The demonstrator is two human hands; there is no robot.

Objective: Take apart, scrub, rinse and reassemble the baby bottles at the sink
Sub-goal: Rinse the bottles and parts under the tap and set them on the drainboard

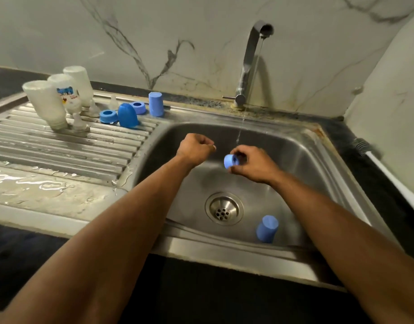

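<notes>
We hold our right hand (252, 163) over the sink basin (294, 160), fingers and thumb curled round a blue bottle collar ring (231, 161); the ring sits at our fingertips, its open hole turned toward us, thumb beneath it and the other fingers over its top. A thin stream of water (238, 134) falls from the tap (248, 64) just beyond those fingers, landing close behind the ring; whether it touches the ring we cannot tell. Our left hand (195, 147) hangs just left of the ring, apart from it, fingers curled into a loose fist; whether something small is pinched at its fingertips we cannot tell. Below our right wrist, near the front wall of the basin, a blue cap (266, 229) stands upside-down, just right of the drain strainer (223, 211). Well left of our left fingers, on the ribbed draining board (61, 146), three clear bottles (47, 104) stand inverted in a cluster, with clear teats (79, 123) at their feet. Between them and our left hand lie two more blue rings (107, 116), a domed blue cap (127, 115) and a tall blue cap (156, 104) standing mouth-down. The counter edge (37, 195) in front of the board is wet.
</notes>
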